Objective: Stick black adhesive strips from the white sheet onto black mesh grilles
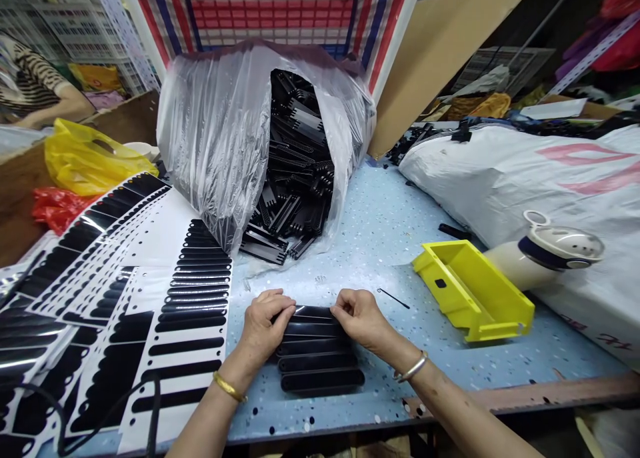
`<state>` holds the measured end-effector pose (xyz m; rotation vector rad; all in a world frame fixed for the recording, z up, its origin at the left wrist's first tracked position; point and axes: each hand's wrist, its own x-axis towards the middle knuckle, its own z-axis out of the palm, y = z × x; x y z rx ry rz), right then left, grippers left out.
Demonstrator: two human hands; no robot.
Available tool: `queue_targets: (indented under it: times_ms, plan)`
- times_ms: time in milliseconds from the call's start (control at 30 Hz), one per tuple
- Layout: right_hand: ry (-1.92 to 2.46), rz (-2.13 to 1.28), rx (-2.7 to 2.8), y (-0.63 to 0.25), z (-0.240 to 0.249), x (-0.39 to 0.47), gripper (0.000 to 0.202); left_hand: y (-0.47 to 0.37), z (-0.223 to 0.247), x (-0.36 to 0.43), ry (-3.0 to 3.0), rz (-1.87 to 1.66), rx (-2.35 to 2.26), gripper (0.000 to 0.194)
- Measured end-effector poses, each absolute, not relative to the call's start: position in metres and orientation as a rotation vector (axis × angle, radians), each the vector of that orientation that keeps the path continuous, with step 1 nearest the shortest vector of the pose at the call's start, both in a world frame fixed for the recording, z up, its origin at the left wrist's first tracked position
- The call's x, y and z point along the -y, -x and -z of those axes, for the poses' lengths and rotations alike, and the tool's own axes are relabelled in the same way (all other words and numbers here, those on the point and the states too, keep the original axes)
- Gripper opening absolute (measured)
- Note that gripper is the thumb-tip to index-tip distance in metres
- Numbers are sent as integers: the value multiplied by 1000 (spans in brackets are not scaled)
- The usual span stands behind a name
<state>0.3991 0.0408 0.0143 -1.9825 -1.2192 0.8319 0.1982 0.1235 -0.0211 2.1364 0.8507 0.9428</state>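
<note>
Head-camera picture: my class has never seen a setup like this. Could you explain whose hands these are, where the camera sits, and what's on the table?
There is no machine: these are a person's bare hands, seen by a camera worn on that person's head, looking forward and down. The left hand and right hand have their fingertips at opposite ends of the farthest of several overlapping black strips; whether it is lifted is hard to tell. On the speckled blue table, printed sheets lie to the left, an open plastic bag of black pieces stands behind, and a yellow bin sits to the right.
</note>
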Motion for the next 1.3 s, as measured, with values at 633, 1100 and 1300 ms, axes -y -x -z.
queue_targets:
  times_ms: [633,1100,1300]
  plan:
    - [2005,-869,1233,-401,-16,-42,18,-198,17,-123,-2123,-909,-860,15]
    - [1995,-851,1250,-401,-18,-42,18,-199,19,-122,-2086,-871,-912,15]
    - [1980,-884,1282,-402,-24,-42,17,-201,21,-121,-2042,-867,-948,14]
